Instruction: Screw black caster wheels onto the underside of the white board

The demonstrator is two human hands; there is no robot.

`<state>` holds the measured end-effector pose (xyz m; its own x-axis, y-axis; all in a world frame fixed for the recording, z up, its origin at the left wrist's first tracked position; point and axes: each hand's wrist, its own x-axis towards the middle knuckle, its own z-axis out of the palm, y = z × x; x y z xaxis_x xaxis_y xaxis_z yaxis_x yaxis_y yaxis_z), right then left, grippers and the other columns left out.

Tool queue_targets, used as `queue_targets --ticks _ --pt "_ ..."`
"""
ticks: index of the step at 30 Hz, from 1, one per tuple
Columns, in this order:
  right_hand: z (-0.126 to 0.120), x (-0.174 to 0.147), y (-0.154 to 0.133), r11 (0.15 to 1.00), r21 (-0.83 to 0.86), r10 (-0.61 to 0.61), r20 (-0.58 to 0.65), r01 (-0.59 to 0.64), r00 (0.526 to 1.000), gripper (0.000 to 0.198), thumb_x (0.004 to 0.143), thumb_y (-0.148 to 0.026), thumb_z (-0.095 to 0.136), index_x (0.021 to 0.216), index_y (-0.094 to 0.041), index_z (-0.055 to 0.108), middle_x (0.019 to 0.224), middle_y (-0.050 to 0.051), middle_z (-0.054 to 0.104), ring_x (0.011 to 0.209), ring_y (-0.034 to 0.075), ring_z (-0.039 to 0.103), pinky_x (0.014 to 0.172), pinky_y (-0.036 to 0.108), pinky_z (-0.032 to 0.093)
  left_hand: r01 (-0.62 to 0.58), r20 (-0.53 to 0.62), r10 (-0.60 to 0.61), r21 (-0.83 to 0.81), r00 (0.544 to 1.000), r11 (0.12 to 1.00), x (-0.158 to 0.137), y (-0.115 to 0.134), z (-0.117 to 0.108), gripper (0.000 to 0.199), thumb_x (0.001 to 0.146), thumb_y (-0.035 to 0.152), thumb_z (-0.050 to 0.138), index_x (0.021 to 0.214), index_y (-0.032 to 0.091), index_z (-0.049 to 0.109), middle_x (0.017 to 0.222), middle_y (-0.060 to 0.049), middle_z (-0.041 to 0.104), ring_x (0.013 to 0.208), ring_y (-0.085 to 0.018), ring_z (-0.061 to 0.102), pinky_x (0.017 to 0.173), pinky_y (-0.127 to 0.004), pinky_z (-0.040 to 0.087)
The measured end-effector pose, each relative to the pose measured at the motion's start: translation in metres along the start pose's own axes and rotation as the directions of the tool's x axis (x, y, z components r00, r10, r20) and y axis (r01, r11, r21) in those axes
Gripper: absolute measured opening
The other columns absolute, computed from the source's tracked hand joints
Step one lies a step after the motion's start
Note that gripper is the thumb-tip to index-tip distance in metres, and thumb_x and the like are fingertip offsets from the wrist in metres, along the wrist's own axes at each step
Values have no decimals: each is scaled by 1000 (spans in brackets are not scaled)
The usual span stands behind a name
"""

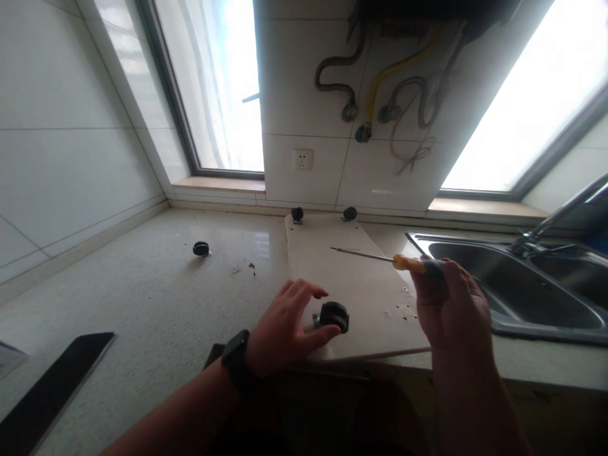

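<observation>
A white board lies on the countertop. At its near left corner stands a black caster wheel with a metal mount. My left hand curves around this caster with fingers apart; the thumb lies against its lower edge, while the index finger is raised away from it. My right hand, above the board's right edge, is closed round the handle of a screwdriver. Its metal shaft points left over the board. Two more casters, one on the left and one on the right, sit at the board's far corners.
A loose caster and several small screws lie on the speckled countertop. A steel sink with a faucet is at the right. A dark flat panel rests at the near left. Pipes hang on the tiled back wall.
</observation>
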<state>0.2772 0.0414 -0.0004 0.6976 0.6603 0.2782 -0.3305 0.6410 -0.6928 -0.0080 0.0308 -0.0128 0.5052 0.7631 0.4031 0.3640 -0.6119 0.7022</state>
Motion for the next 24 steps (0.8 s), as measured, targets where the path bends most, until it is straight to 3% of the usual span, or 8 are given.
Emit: queue_targets --ticks 10,15,24 --pt "-12 -9 -20 1000 -12 4 25 -3 1000 18 81 -23 83 92 -16 71 83 1 77 78 17 77 76 34 67 44 -44 -41 80 998 996 -4 9 28 53 77 51 84 116 23 61 113 -11 65 104 -31 55 90 -47 44" --pt "-18 -9 -20 999 -40 35 10 -35 999 15 82 -23 82 90 -17 71 83 2 77 80 17 77 79 35 66 54 -95 -49 51 994 997 -5 15 32 40 77 29 84 110 24 63 109 -8 66 102 -29 56 90 -45 44" --pt "-20 -9 -26 993 -110 49 53 -43 997 16 81 -23 82 93 -18 72 85 3 77 83 18 77 78 37 67 26 121 -14 -101 993 995 -7 7 0 45 75 11 77 116 28 64 117 -7 65 111 -27 58 100 -44 45"
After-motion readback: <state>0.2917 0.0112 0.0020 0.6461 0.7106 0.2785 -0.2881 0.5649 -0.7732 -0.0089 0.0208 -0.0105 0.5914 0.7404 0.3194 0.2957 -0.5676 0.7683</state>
